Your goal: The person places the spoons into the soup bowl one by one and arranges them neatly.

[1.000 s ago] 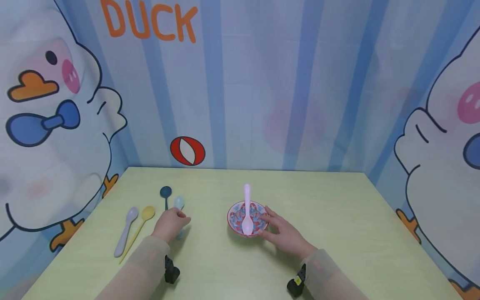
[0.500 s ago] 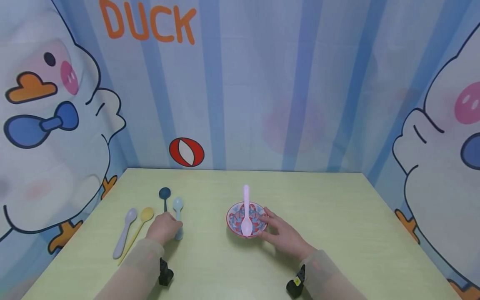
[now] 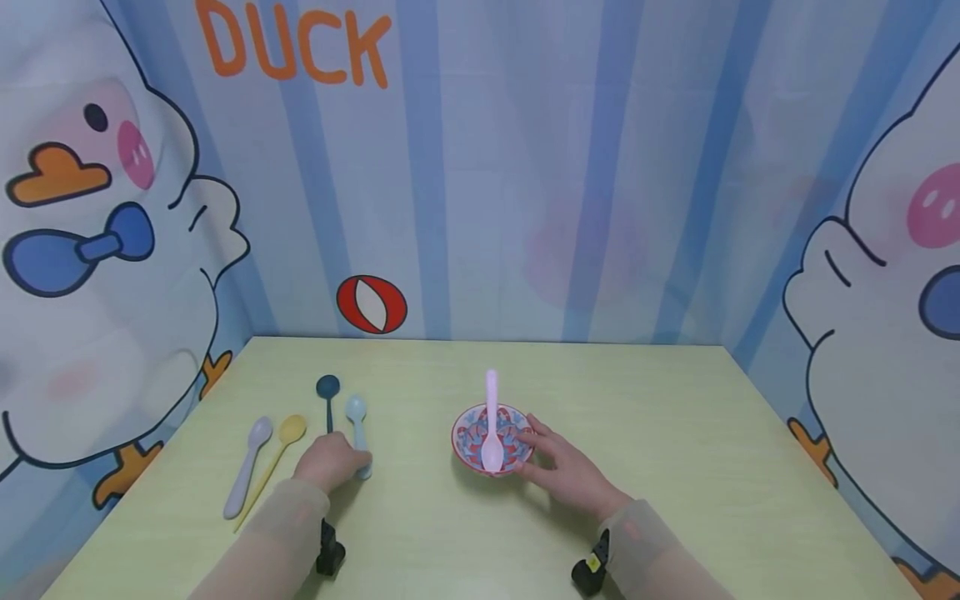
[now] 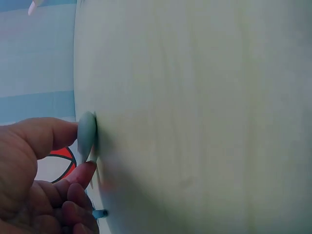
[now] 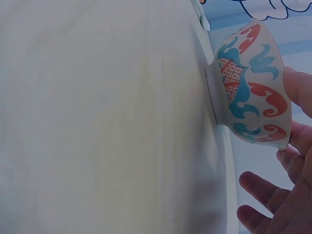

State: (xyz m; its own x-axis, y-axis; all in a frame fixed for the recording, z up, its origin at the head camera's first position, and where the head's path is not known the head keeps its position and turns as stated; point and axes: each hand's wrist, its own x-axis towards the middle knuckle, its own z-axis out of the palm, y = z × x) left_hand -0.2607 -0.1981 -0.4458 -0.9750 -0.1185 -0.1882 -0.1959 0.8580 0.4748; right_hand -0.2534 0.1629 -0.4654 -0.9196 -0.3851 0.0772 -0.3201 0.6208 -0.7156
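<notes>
My left hand (image 3: 330,462) pinches the handle end of a light blue spoon (image 3: 359,429) lying on the table. In the left wrist view, thumb and index finger meet on that handle end (image 4: 87,134), and the other fingers are curled. A bowl (image 5: 251,87) with a red and blue pattern stands upright, gripped at its right rim by my right hand (image 3: 573,475). Across the bowl lies a pink spoon (image 3: 492,425), its handle rising past the far rim. Left of the light blue spoon is a dark blue spoon (image 3: 327,392), its handle partly hidden behind my left hand.
Farther left, a yellow spoon (image 3: 291,430) and a lavender spoon (image 3: 247,475) lie side by side on the pale yellow table (image 3: 637,392). A striped duck-print curtain (image 3: 510,167) closes off the back and sides.
My left hand came back from over the light blue spoon, then took its handle end between thumb and finger. That handle has swung slightly right. My right hand stays at the bowl.
</notes>
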